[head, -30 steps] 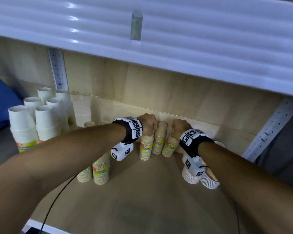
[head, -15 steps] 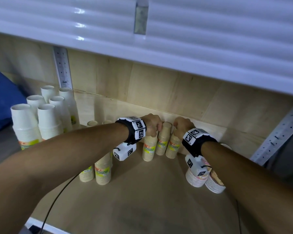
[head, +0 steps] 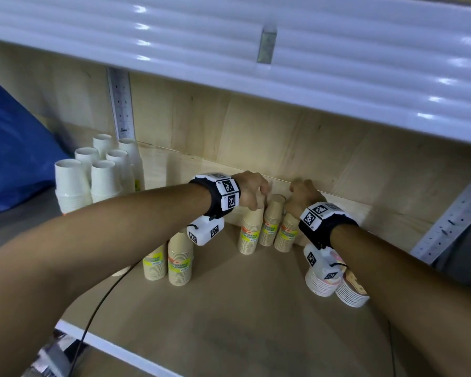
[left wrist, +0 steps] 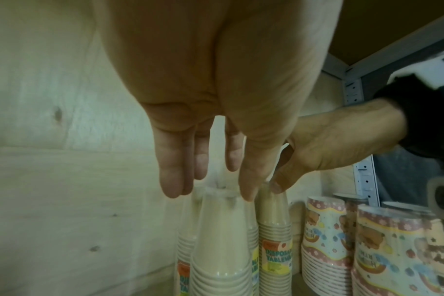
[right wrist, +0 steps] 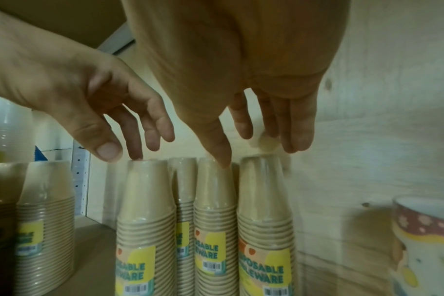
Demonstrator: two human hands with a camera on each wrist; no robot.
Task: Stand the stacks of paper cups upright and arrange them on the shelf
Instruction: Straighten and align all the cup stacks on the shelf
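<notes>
Several plastic-wrapped stacks of brown paper cups stand upside down at the back of the wooden shelf (head: 229, 322). My left hand (left wrist: 210, 192) hangs over the left stack (head: 252, 232), its straight fingertips (left wrist: 173, 190) touching the twisted wrap on top. My right hand (right wrist: 260, 154) hovers over the right stack (head: 287, 232); its thumb (right wrist: 222, 158) touches the top of a stack (right wrist: 213, 200) and the other fingers hang straight above the stack (right wrist: 265, 200) beside it. A middle stack (head: 272, 221) stands between the hands. Neither hand grips anything.
Two more brown stacks (head: 180, 259) stand under my left forearm. White cup stacks (head: 104, 178) fill the left end beside a blue bag (head: 14, 148). Patterned cup stacks (head: 321, 281) stand under my right wrist. A white shelf (head: 256, 50) hangs low overhead.
Both hands stay at the tops of the three back stacks and their fingers look looser now. The head view has shifted slightly; the stacks have not visibly moved.
</notes>
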